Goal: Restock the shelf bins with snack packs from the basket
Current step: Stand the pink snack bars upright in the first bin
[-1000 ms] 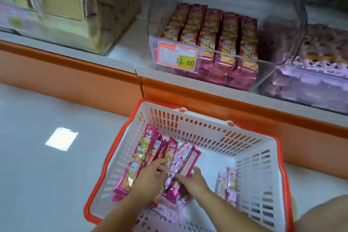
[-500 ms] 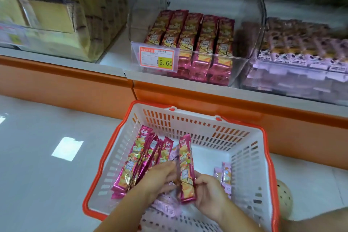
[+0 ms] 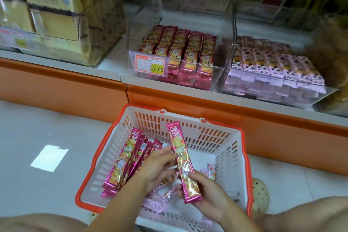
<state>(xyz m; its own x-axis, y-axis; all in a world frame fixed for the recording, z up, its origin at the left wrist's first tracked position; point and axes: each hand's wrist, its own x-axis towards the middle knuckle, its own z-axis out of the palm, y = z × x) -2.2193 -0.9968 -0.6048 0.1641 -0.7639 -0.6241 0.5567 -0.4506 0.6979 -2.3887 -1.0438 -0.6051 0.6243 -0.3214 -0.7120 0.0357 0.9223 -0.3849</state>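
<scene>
- The pack (image 3: 182,162), a long magenta foil stick, is held up above the basket (image 3: 244,156), tilted with its top end leaning away to the left and its lower end nearest the person.
- The right hand (image 3: 209,194) grips the pack's lower end from beneath, with the fingers curled round it and the thumb on its right edge.
- The left hand (image 3: 160,167) pinches the pack's left edge at about its middle, thumb above and bent fingers below.
- More magenta sticks, the loose packs (image 3: 124,160), lean in a row against the basket's left wall, partly behind the left wrist.
- Small pale pink packs (image 3: 153,203) lie on the basket floor under the hands; a few more stand near its right wall.
- The basket is white with slotted walls and an orange rim. It sits on the floor (image 3: 37,133), right up against the base of the shelf (image 3: 226,106).
- On the shelf directly beyond the basket stands the middle bin (image 3: 228,30), clear-walled and part filled with rows of the same magenta sticks lying lengthwise.
- A price tag (image 3: 149,65) reading 15.60 is fixed to that bin's front left.
- Touching its right side, the right bin (image 3: 320,98) holds stacked lilac-wrapped packs.
- To the left on the shelf stand yellow boxes (image 3: 47,15) behind a clear front.
- A bright light patch (image 3: 49,158) lies on the floor left of the basket.
- A round spotted thing (image 3: 260,194) shows just beside the basket's right rim.
</scene>
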